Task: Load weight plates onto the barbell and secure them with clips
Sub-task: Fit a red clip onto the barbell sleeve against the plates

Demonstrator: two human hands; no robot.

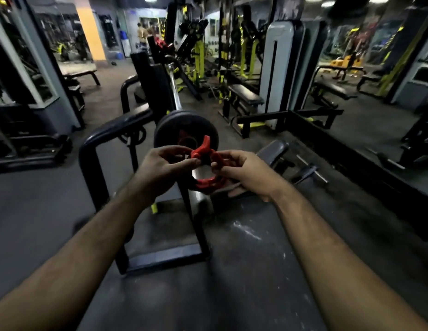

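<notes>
head: barbell (172, 84) points away

Your left hand (164, 164) and right hand (244, 172) are bare, and both forearms show uncovered, without sleeves.

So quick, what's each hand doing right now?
Left hand: pinching the top of the red clip.
Right hand: gripping the clip's ring at its right side.

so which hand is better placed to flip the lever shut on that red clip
Left, probably. The left hand pinches the red clip right below its raised lever, near the weight plate. The right hand grips the ring's far side, steadying it.
</notes>
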